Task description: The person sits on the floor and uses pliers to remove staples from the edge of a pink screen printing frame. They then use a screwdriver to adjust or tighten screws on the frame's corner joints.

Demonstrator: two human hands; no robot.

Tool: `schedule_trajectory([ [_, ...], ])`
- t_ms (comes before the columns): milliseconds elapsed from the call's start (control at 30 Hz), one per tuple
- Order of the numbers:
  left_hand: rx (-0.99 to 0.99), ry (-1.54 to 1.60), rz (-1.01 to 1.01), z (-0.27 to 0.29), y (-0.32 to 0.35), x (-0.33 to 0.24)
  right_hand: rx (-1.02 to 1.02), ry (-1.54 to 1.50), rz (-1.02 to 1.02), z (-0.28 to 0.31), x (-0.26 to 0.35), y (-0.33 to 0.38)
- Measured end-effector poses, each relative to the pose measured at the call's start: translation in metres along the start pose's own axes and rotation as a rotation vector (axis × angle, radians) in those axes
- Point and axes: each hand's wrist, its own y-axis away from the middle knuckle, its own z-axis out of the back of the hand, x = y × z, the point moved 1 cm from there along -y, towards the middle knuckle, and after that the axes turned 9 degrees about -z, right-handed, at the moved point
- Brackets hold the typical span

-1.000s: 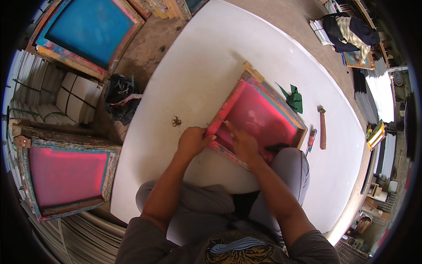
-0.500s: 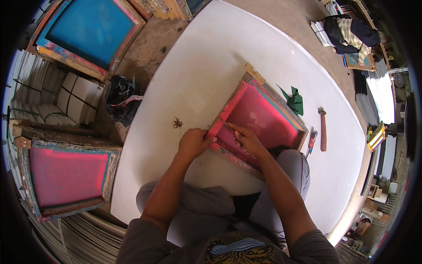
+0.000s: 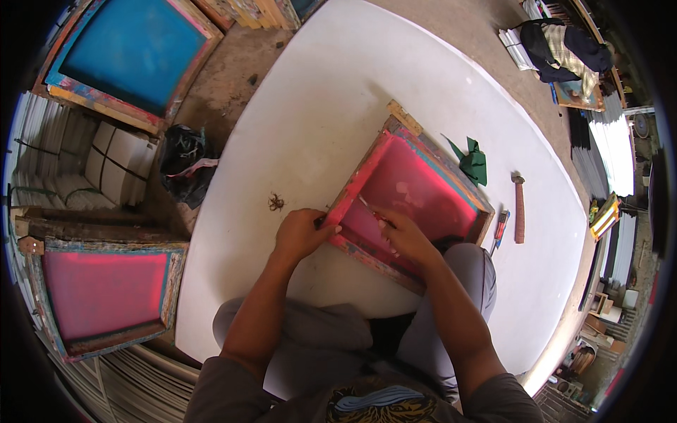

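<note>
A wooden screen-printing frame (image 3: 358,170) with pink mesh lies tilted on a white board, its near corner close to my lap. My left hand (image 3: 300,231) is closed on the frame's left corner, the thumb on the pink rim and the fingers over the outer side. Inside the frame, above the mesh, my right hand (image 3: 405,236) grips a slim tool (image 3: 364,203) with a pale metal tip and what looks like a red handle. The tip points toward the left rim. My fingers hide most of the tool, so its exact kind does not show.
The white board (image 3: 303,120) carries a hammer (image 3: 519,208), a red-and-blue hand tool (image 3: 501,227), a green cloth (image 3: 474,163) and a small brown tangle (image 3: 276,202). A blue screen (image 3: 127,53), black plastic bag (image 3: 185,158) and another pink screen (image 3: 106,289) stand at left.
My right hand has shifted slightly right and down, showing more of the tool's tip. My left hand keeps its hold on the frame's corner.
</note>
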Motion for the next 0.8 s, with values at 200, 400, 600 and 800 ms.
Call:
schedule_trajectory([
  [200,-0.029,0.038,-0.021,0.000,0.000,0.004,-0.270,0.482,0.204,-0.005,0.022,0.004],
  [400,-0.011,0.030,-0.012,-0.002,-0.002,0.007,-0.315,0.601,0.122,-0.004,0.028,0.000],
  [600,-0.028,0.043,-0.002,0.000,0.000,0.003,-0.238,0.603,0.095,-0.003,0.041,0.006],
  [800,-0.059,0.064,-0.023,-0.002,0.002,0.005,-0.261,0.615,0.090,-0.009,0.040,0.010],
])
